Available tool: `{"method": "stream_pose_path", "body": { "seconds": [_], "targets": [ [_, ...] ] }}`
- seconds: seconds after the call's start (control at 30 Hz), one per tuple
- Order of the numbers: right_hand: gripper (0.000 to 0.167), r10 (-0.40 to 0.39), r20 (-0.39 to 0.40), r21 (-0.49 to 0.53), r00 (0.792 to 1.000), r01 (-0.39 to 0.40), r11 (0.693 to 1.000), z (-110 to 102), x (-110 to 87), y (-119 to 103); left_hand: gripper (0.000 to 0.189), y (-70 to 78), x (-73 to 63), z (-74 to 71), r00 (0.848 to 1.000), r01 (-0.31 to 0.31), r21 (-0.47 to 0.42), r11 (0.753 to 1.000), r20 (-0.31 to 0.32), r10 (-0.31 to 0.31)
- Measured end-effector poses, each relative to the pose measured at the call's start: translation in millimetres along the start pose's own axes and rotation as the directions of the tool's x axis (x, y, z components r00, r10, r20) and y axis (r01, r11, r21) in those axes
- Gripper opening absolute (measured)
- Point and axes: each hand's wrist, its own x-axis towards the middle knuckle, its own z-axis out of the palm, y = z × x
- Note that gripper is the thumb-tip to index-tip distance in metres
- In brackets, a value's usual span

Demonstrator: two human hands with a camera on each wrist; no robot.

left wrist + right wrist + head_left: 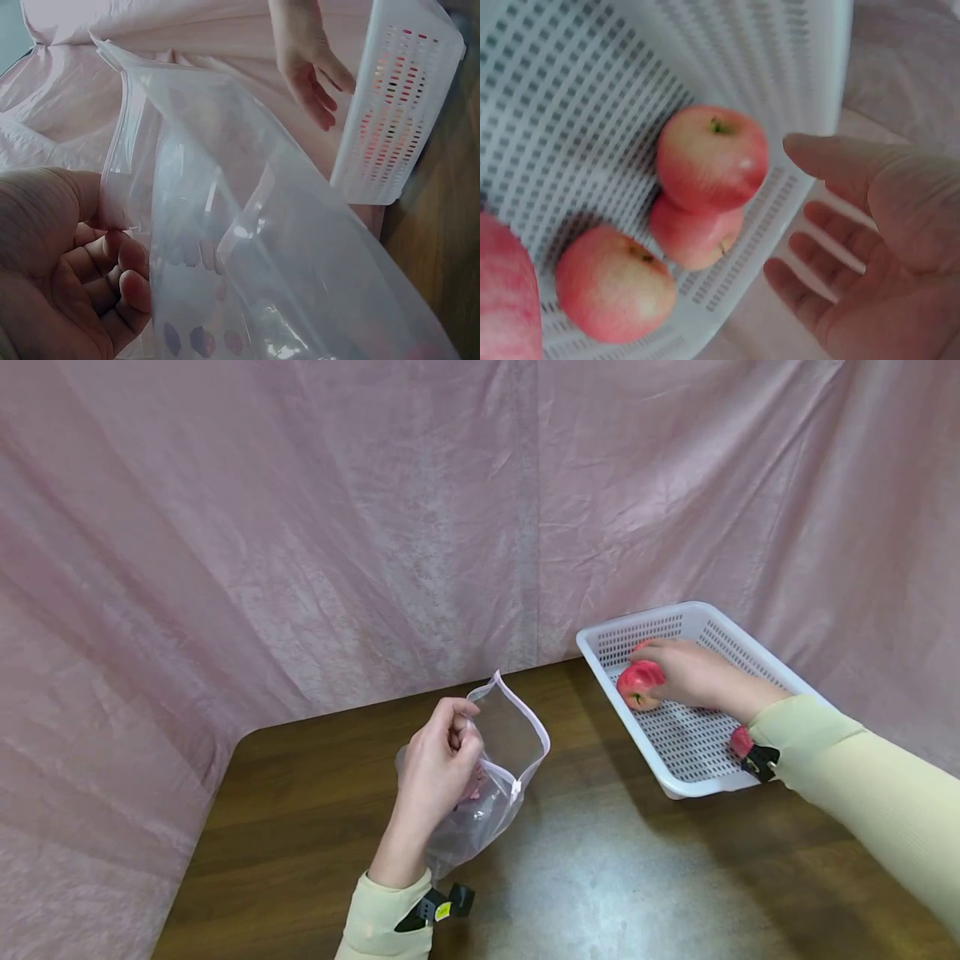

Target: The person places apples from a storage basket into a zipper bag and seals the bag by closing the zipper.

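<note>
My left hand (435,772) pinched the zip bag (480,827) at its mouth; my right hand (686,671), slack and empty, hovered by the apples (637,692) in the basket (686,750) beneath. Held one-sidedly, the bag might have sagged closed; nudged, a round apple might have rolled away.

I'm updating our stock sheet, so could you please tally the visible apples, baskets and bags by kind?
Apples: 4, one of them cut off at the edge of the right wrist view
Basket: 1
Clear bag: 1
Total: 6
</note>
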Motion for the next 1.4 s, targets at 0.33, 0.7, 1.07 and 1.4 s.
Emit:
{"method": "stream_pose_path", "body": {
  "seconds": [0.33,0.7,1.07,1.4],
  "targets": [
    [0.065,-0.054,0.095,-0.07,0.994,0.061,0.996,10.9,10.1,20.3,0.029,2.8,-1.9,0.4,1.0,0.003,0.001,1.0,0.003,-0.003],
    [0.057,-0.139,0.086,-0.116,0.987,0.149,0.982,21.3,11.9,29.6,0.028,6.3,-4.5,1.0,1.0,0.01,0.017,1.0,0.009,-0.01],
    [0.064,-0.118,0.142,-0.176,0.983,0.143,0.974,28.3,13.5,26.8,0.028,5.5,-7.0,0.5,1.0,-0.001,0.033,0.999,0.019,0.0],
    [0.066,-0.122,0.15,-0.193,0.981,0.15,0.97,31.8,10.5,26.5,0.028,6.4,-8.1,0.0,1.0,0.004,0.027,1.0,0.019,-0.005]
  ]
}}
